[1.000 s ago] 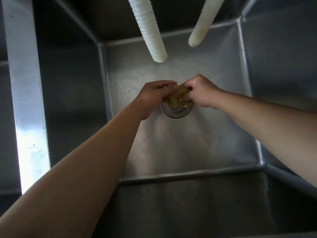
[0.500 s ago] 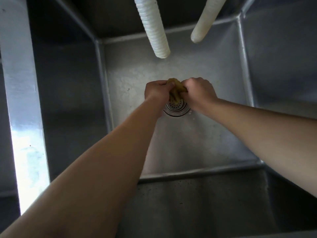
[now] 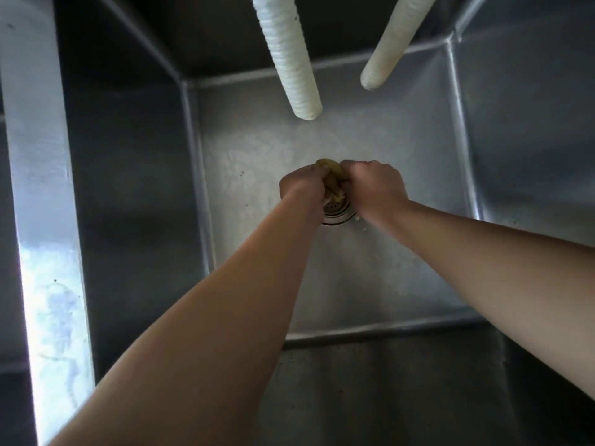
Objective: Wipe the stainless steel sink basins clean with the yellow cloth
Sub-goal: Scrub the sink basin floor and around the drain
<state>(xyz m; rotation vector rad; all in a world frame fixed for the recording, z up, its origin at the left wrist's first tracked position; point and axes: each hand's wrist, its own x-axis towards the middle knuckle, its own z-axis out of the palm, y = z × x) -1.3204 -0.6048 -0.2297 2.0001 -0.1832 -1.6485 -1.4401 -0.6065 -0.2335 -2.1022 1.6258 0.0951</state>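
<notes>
Steel sink [image 3: 402, 162] below; left hand [image 3: 302, 187] and right hand [image 3: 373, 188] grip the cloth [image 3: 333, 181]; wringing should stay over the drain [image 3: 338, 212].

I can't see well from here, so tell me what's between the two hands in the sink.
In the head view, the bunched yellow cloth sits between the left hand and right hand; both grip it over the drain strainer.

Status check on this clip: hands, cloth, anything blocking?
Left hand and right hand both grip yellow cloth, bunched over drain strainer. Two white hoses hang overhead, clear.
</notes>
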